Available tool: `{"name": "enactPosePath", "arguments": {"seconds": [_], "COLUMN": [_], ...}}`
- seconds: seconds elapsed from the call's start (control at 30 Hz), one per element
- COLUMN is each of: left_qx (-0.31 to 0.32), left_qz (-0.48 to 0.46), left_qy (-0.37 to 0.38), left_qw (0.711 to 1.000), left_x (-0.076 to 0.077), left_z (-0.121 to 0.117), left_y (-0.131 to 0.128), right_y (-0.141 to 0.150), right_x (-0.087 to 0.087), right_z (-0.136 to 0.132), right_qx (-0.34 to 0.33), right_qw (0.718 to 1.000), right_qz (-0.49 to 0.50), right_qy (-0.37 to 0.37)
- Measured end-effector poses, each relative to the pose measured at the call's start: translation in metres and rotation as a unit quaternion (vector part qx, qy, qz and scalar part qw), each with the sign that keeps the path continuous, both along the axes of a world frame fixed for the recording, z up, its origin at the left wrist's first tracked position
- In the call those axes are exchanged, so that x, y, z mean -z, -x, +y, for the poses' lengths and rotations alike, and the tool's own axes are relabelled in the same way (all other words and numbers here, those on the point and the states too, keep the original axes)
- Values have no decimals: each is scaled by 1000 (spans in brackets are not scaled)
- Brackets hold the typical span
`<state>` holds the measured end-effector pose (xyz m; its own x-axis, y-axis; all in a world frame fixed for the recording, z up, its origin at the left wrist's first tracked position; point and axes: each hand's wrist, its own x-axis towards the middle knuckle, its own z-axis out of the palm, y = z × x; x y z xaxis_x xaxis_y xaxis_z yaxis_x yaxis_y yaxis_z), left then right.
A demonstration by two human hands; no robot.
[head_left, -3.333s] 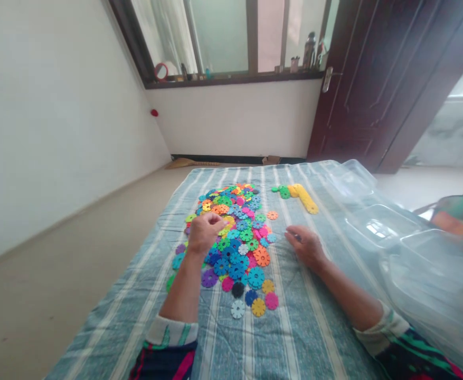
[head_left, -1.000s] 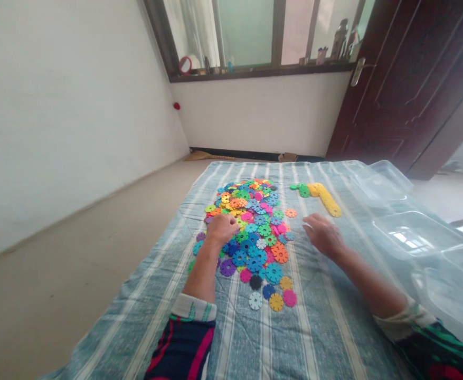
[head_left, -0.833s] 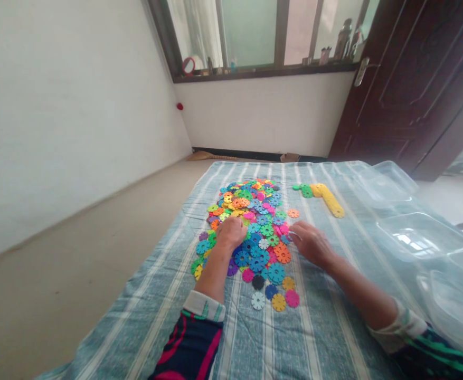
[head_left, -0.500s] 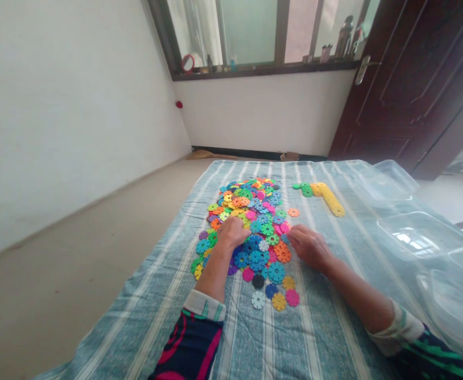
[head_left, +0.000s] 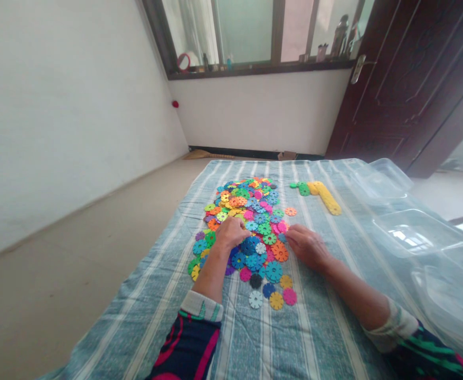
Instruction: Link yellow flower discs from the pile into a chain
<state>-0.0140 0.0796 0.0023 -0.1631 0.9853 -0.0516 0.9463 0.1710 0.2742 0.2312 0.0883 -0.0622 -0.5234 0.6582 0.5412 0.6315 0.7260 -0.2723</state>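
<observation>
1. Head view: a pile of notched colourful discs (head_left: 238, 201) lies mid-table on a striped cloth (head_left: 136, 322), running from far to near.
2. The left hand (head_left: 232, 232) is over the pile's left-middle, fingers curled inward; whether they grip a disc cannot be told.
3. The right hand (head_left: 307, 246) is at the pile's right edge, fingertips drawn together beside a small blue disc (head_left: 282, 237); whether they grip it cannot be told.
4. Far right of the pile lies a yellow row (head_left: 328, 199) with green discs (head_left: 303, 189) at its left end.
5. Clear containers (head_left: 403, 214) stand along the right.
</observation>
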Motion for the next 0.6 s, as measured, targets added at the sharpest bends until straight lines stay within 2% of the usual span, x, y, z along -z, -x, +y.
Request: {"name": "enactPosePath", "arguments": {"seconds": [0.33,0.5,0.6], "left_qx": [49,10,14], "left_qz": [-44,10,12], "left_qy": [-3,-29,-24], "left_qw": [998,999,1000], "left_x": [9,7,3], "left_z": [7,6,4], "left_y": [10,18,15], "right_y": [-1,-2,-2], "right_x": [0,0,0], "right_z": [2,2,2], "right_qx": [3,7,9], "right_qw": [1000,1000,1000], "right_qz": [-5,-17,-22], "right_qy": [6,4,4]}}
